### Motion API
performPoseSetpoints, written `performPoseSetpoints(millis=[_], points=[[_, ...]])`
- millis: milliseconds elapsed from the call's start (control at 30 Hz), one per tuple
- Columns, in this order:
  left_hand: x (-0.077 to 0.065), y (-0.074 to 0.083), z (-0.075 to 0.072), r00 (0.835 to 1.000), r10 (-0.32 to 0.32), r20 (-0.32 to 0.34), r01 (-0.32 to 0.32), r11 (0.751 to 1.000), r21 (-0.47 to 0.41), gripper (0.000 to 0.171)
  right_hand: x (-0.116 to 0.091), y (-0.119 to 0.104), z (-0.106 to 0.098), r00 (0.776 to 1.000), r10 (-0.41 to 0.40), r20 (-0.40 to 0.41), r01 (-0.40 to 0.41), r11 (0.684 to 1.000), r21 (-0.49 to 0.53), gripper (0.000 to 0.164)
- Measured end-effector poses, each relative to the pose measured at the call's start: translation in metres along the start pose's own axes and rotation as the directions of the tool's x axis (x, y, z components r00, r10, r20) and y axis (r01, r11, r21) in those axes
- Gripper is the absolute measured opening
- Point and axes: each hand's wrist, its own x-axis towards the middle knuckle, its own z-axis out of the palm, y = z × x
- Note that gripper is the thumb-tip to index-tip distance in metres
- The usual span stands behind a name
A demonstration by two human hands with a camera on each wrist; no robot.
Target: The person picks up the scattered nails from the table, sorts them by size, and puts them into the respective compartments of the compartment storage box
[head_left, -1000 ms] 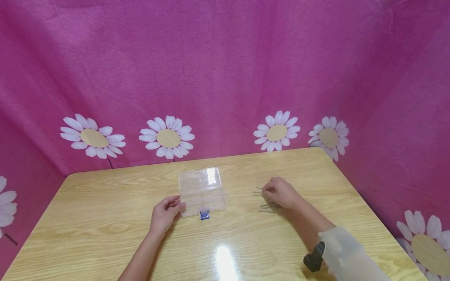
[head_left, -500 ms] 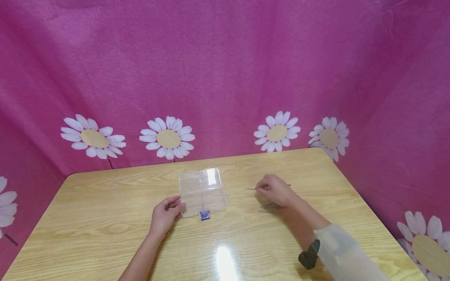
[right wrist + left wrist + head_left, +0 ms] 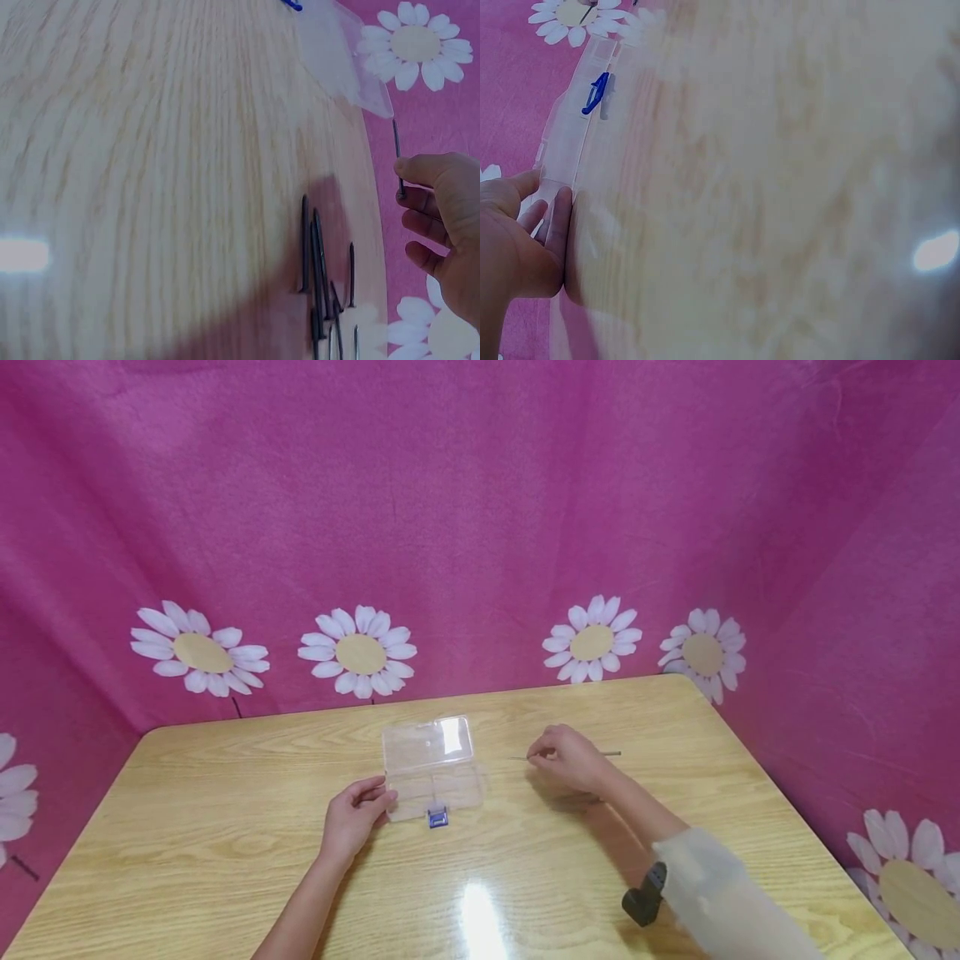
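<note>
A clear plastic box [image 3: 431,768] with its lid open and a blue latch [image 3: 437,817] lies mid-table; it also shows in the left wrist view [image 3: 577,150] with the latch [image 3: 596,94]. My left hand [image 3: 352,814] holds the box's front-left corner, fingers against its wall [image 3: 555,225]. My right hand [image 3: 570,758] is just right of the box and pinches a thin metal nail [image 3: 519,758], seen again in the right wrist view [image 3: 397,157]. Several more nails [image 3: 322,277] lie on the wood below that hand [image 3: 442,217].
The wooden table [image 3: 225,827] is walled by pink daisy-print cloth [image 3: 480,527] at the back and both sides. One loose nail [image 3: 611,753] lies past my right hand. A bright glare [image 3: 480,918] sits on the near table.
My right hand has lifted one nail from the pile and carried it left, closer to the box. The left hand and box have stayed put.
</note>
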Motion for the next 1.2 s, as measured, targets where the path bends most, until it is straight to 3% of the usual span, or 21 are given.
performPoseSetpoints(millis=[567,833,1200], points=[[-0.001,0.002,0.0,1.0,0.0,0.013,0.0,1.0,-0.001,0.039,0.022,-0.032,0.005,0.999,-0.021,0.048,0.02,1.0,0.019,0.011],[-0.001,0.0,-0.001,1.0,-0.007,0.008,0.007,1.0,0.009,0.039,0.031,-0.045,0.013,0.993,-0.1,0.058,0.102,0.995,-0.018,0.011],[-0.001,0.0,0.0,1.0,0.0,0.008,-0.001,1.0,0.017,0.039,0.043,-0.063,0.024,0.991,-0.088,0.098,0.088,0.996,-0.002,0.012]])
